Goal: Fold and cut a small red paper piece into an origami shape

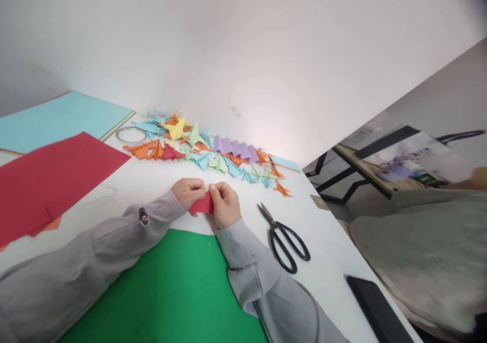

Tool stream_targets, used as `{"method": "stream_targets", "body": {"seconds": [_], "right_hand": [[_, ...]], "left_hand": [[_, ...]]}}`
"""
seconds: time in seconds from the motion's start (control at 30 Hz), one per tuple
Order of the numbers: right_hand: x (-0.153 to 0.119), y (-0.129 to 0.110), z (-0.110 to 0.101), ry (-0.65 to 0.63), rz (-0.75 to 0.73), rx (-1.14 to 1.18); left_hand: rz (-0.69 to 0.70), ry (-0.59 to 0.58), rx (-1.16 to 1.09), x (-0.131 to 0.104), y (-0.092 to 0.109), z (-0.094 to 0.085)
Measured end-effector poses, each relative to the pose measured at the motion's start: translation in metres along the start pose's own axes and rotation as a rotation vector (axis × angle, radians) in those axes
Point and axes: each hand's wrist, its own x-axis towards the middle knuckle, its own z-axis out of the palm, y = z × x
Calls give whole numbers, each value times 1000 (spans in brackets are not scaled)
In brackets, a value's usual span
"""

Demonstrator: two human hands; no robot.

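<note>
Small, straight-edged red paper piece (pixel 204 205) runs left to right between left hand (pixel 187 193) and right hand (pixel 225 206), pinched by both.

There are two hands (pixel 187 194) (pixel 227 206), one small red paper (pixel 201 205), one green sheet (pixel 163 287) and one pair of scissors (pixel 274 225).

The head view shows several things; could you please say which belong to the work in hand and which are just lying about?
Work in hand:
small red paper piece, pinched by left hand and right hand
multicoloured folded paper pieces, probably
black-handled metal scissors, probably

Just lying about, apparently:
flat black rectangular object
white printed bag
</note>
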Motion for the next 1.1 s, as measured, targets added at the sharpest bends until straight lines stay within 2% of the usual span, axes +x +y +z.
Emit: {"method": "stream_targets", "body": {"seconds": [0.13, 0.27, 0.37, 0.53, 0.6, 0.67, 0.77, 0.9, 1.1], "right_hand": [[8, 8, -6, 87, 74, 78], [15, 13, -11, 99, 155, 189], [17, 13, -13, 125, 191, 259], [21, 10, -17, 205, 330, 383], [19, 9, -17, 161, 291, 344], [16, 6, -14, 84, 187, 259], [9, 2, -9, -9, 104, 193], [5, -1, -8, -37, 105, 212], [4, -1, -8, -72, 105, 223]], "left_hand": [[23, -26, 27, 0, -5, -2], [18, -37, 26, 0, -8, -2], [-5, -34, -14, 1, -7, -2], [-27, -28, -108, 1, -5, -5], [-23, -22, -128, 1, -4, -5], [-4, 5, -132, 2, -5, -5], [44, 22, -64, 3, -9, -4], [76, -15, 37, 5, -15, -1], [53, -19, 4, 4, -16, 0]]}}
